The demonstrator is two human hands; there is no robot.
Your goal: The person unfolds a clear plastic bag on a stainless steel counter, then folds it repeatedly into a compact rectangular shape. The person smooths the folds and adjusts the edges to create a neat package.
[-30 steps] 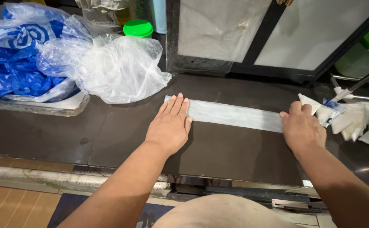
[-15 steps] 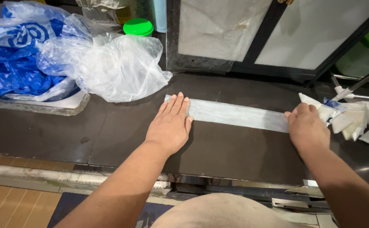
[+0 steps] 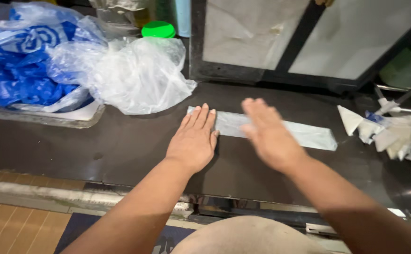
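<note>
Smoothing step in hand, by my read — a long pale strip [image 3: 280, 130] is lying flat on the dark counter [image 3: 121, 141], running from just right of the clear plastic bag [image 3: 135, 77] toward the pile of folded white triangles [image 3: 393, 134] at the far right. Left hand [image 3: 193, 141] is pressing flat on the strip's left end, fingers straight and together, gripping nothing. Right hand [image 3: 266, 136] is blurring over the strip's middle, fingers open and spread, palm down, holding nothing — can't tell if it's touching the strip or skimming just above. Next move prob. calls for keeping the left end pinned w/ steady downward pressure while the right palm is wiping along the length, light enough not to drag or wrinkle the thin material; judgement only. Vs. half a sec ago: right hand was sitting at the strip's right end beside the triangles, fingers curled on the edge; now it's moved left to mid-strip, and the right end is lying bare. Left hand unchanged. Blue plastic bag [image 3: 22, 61] and green lid [image 3: 158, 29] at back left, same places.
</note>
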